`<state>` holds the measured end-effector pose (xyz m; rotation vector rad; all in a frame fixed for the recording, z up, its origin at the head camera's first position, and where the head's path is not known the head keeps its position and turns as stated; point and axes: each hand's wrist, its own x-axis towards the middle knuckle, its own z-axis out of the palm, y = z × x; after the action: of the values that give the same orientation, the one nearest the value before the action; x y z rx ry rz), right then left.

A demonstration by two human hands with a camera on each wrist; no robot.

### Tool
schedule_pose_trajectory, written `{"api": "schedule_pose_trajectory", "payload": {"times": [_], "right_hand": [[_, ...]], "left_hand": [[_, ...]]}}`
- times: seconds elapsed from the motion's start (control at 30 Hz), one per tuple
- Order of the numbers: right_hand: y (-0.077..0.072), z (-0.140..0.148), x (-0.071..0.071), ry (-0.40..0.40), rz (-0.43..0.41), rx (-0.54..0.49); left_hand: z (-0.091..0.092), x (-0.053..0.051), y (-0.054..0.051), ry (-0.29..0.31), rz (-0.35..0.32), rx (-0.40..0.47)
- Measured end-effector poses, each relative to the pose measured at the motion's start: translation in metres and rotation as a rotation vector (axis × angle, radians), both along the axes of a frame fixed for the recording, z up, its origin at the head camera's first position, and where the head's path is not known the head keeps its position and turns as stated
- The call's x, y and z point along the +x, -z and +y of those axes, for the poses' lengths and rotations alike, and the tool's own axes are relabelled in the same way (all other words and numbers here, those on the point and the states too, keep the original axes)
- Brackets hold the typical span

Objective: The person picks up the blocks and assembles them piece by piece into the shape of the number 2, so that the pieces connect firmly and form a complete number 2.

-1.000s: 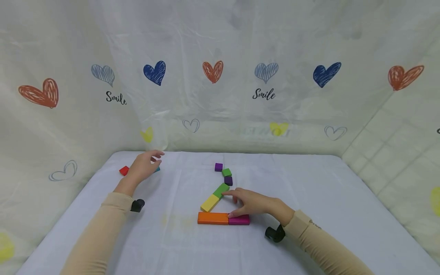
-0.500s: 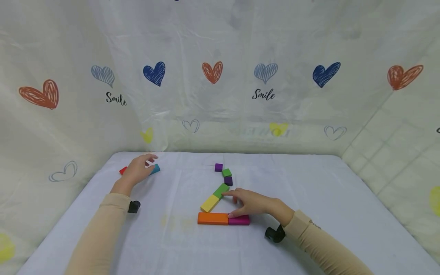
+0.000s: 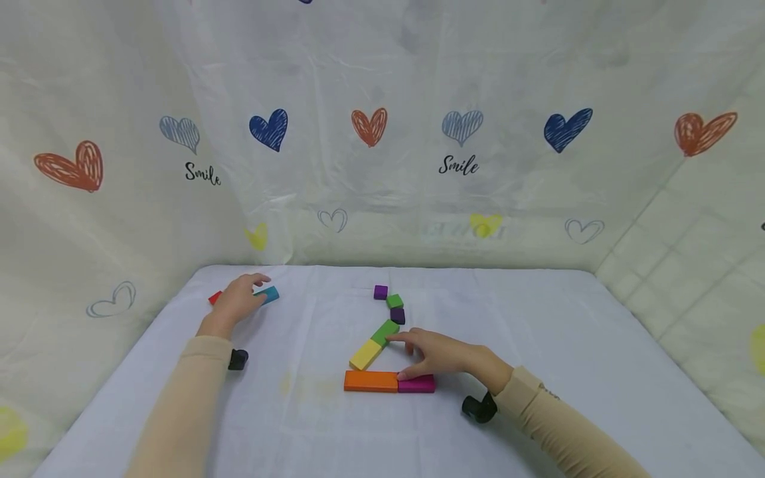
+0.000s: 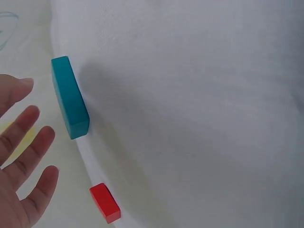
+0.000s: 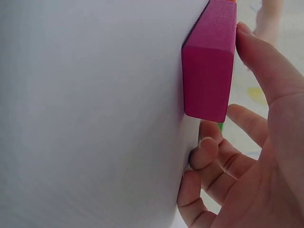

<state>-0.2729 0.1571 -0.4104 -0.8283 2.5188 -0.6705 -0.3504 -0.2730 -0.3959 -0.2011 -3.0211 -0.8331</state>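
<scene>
In the head view my left hand point(image 3: 238, 297) hovers over the back left of the table, fingers spread, holding nothing. Beside it lie a teal block point(image 3: 271, 294) and a small red block point(image 3: 215, 298); the left wrist view shows the fingers apart from the teal block point(image 4: 71, 97) and the red one point(image 4: 105, 203). My right hand point(image 3: 439, 352) rests at the table's middle. Its thumb touches the magenta block point(image 3: 417, 384), which abuts an orange block point(image 3: 370, 381). The index finger reaches the long green block point(image 3: 384, 331), set end to end with a yellow block point(image 3: 365, 354).
Beyond the long green block, a dark purple cube point(image 3: 397, 316), a green cube point(image 3: 394, 301) and a purple cube point(image 3: 380, 292) form a bent line. White cloth covers the table point(image 3: 514, 312). A curtain with printed hearts point(image 3: 418, 179) stands behind its far edge.
My left hand has moved slightly left and down toward the table, so more of the teal block shows. The right hand and the row of blocks have stayed in place.
</scene>
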Motion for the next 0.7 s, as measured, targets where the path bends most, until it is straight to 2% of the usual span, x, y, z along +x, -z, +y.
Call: {"api": "schedule_pose_trajectory", "payload": {"times": [0.27,0.47,0.7], "right_hand": [[0.001,0.0,0.001,0.004,-0.007,-0.004],[0.001,0.0,0.0,0.003,-0.003,0.005],[0.001,0.001,-0.002,-0.007,-0.002,0.005]], "left_hand": [[0.007,-0.003,0.005,-0.083,-0.011,-0.043],[0.011,-0.003,0.009,-0.105,-0.023,-0.061],[0.01,-0.01,0.014,-0.137,-0.087,-0.069]]}}
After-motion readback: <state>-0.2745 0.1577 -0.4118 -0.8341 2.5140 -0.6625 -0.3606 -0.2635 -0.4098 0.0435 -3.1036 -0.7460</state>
